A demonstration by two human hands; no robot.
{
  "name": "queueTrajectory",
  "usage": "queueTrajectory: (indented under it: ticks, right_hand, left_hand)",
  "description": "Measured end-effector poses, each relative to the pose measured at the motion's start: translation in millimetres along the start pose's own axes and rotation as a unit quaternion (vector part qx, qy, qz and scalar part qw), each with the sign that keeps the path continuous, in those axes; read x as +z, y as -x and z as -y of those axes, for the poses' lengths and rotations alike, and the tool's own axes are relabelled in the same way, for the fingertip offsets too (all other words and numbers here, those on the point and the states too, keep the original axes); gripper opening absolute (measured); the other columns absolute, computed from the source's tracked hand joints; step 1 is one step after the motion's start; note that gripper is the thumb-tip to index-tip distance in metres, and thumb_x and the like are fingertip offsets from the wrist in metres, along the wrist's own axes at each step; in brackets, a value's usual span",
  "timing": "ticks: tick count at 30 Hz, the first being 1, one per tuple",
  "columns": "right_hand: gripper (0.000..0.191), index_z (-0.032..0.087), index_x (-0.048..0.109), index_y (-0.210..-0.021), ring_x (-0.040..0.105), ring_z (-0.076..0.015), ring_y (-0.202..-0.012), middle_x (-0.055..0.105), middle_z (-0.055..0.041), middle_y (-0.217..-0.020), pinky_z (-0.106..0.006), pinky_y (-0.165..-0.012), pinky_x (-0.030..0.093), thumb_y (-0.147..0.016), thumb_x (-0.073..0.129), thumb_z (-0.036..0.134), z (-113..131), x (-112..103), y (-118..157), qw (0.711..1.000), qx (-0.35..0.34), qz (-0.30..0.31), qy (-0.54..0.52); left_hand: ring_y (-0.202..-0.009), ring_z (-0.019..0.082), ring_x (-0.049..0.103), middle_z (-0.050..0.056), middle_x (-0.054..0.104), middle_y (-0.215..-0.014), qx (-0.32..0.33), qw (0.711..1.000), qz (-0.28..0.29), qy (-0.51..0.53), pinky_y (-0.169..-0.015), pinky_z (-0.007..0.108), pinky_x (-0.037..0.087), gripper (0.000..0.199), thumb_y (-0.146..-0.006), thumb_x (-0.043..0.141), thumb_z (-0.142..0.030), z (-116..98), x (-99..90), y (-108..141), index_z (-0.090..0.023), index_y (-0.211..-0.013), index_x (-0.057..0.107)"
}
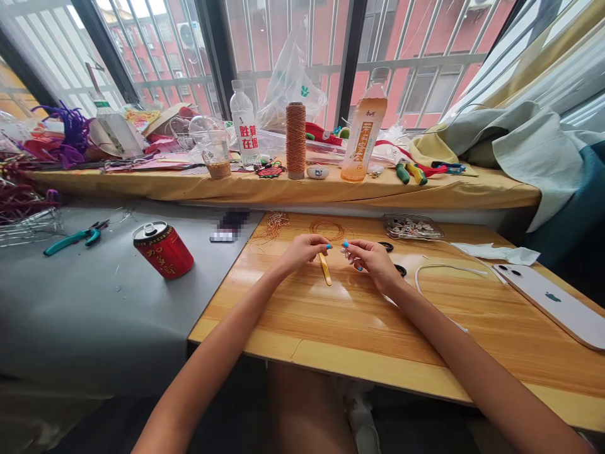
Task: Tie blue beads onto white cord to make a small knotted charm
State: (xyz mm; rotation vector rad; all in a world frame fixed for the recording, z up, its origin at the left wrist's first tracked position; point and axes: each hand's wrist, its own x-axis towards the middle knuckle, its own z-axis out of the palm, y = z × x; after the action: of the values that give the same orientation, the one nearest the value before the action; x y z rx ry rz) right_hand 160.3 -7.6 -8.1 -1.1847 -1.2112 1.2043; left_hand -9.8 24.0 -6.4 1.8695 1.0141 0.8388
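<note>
My left hand [306, 251] is above the wooden board, its thumb and fingertips pinched together. What they hold, if anything, is too small to make out. Facing it, my right hand [372, 260] pinches a small whitish piece [345, 251] between thumb and fingers. Below my left fingertips lies a slim yellow tool [326, 271], perhaps tweezers. Two black loops [400, 270], like scissor handles, show beside my right hand. Behind the hands are a coil of thin brown cord [327, 231] and a tangle of cord pieces [275, 225].
A clear tray of small pieces [413, 226] sits at the board's back, a white phone [553, 302] and white cord [428, 266] to the right. Leftward are a red can [163, 250] and teal pliers [78, 238]. Bottles and a brown thread spool [295, 142] line the sill.
</note>
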Motion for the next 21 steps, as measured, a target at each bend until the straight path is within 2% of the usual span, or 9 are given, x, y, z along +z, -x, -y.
queueTrajectory:
  ticks: [3,5,7,9,11,13,16,21]
  right_hand:
    - [0.028,0.015,0.061,-0.069,0.042,-0.0054,-0.045,0.056,-0.0008,-0.061,-0.02,-0.038,0.025,-0.054,0.067,0.037,-1,1,-1,1.0,-0.017,-0.006,-0.016]
    - [0.027,0.015,0.061,-0.069,0.041,-0.0046,-0.044,0.057,-0.0009,-0.063,-0.02,-0.038,0.024,-0.054,0.067,0.036,-3,2,-1,0.999,-0.028,-0.025,-0.034]
    - [0.028,0.015,0.061,-0.07,0.039,-0.0037,-0.043,0.058,-0.0004,-0.063,-0.019,-0.037,0.023,-0.052,0.068,0.035,-4,4,0,0.996,-0.032,-0.051,-0.06]
    - [0.027,0.016,0.061,-0.071,0.039,-0.0033,-0.043,0.058,0.0004,-0.064,-0.019,-0.037,0.023,-0.051,0.069,0.033,-5,7,1,0.993,-0.034,-0.073,-0.088]
    - [0.027,0.017,0.062,-0.071,0.04,-0.0036,-0.044,0.057,0.0014,-0.063,-0.018,-0.038,0.025,-0.05,0.07,0.032,-5,10,2,0.99,-0.032,-0.086,-0.111]
    - [0.026,0.018,0.063,-0.071,0.041,-0.0041,-0.046,0.056,0.0021,-0.061,-0.018,-0.04,0.027,-0.05,0.07,0.031,-4,12,4,0.987,-0.025,-0.092,-0.131]
    - [0.026,0.019,0.065,-0.072,0.042,-0.0048,-0.05,0.058,0.0017,-0.061,-0.018,-0.042,0.029,-0.049,0.07,0.029,-3,16,7,0.983,-0.01,-0.095,-0.158]
    - [0.025,0.021,0.066,-0.071,0.04,-0.0047,-0.053,0.062,0.0007,-0.078,-0.018,-0.042,0.028,-0.047,0.071,0.026,-2,23,12,0.978,0.007,-0.093,-0.186]
  left_hand:
    - [-0.067,0.009,0.05,0.003,0.061,-0.078,0.041,0.988,-0.126,-0.074,-0.06,0.019,0.038,0.019,-0.072,0.047,-0.023,7,0.3,-3,-0.015,-0.082,0.06]
    - [-0.077,0.012,0.052,0.004,0.061,-0.084,0.026,0.976,-0.179,-0.12,-0.068,0.021,0.038,0.018,-0.072,0.047,-0.021,10,-0.9,-4,-0.015,-0.083,0.06]
    - [-0.075,0.013,0.052,0.004,0.062,-0.081,-0.016,0.978,-0.151,-0.146,-0.067,0.023,0.038,0.017,-0.072,0.047,-0.022,8,-2.6,-3,-0.015,-0.079,0.061]
    - [-0.069,0.014,0.052,0.003,0.062,-0.073,-0.041,0.988,-0.059,-0.139,-0.063,0.023,0.037,0.02,-0.072,0.047,-0.027,2,-2.7,-1,-0.014,-0.073,0.062]
    - [-0.067,0.013,0.052,0.003,0.062,-0.071,-0.03,0.995,0.034,-0.093,-0.062,0.022,0.037,0.023,-0.071,0.049,-0.031,-7,0.2,3,-0.013,-0.072,0.063]
    - [-0.07,0.012,0.052,0.003,0.063,-0.078,-0.002,0.997,0.067,-0.025,-0.063,0.02,0.037,0.024,-0.069,0.051,-0.032,-15,6.4,6,-0.013,-0.078,0.063]
    - [-0.067,0.009,0.049,0.004,0.061,-0.085,0.013,0.997,0.033,0.073,-0.059,0.019,0.037,0.028,-0.068,0.053,-0.03,-19,18.2,7,-0.012,-0.089,0.061]
    - [-0.057,0.007,0.045,0.002,0.057,-0.073,0.008,0.981,-0.044,0.191,-0.047,0.017,0.035,0.029,-0.067,0.054,-0.033,-12,31.3,6,-0.011,-0.087,0.058]
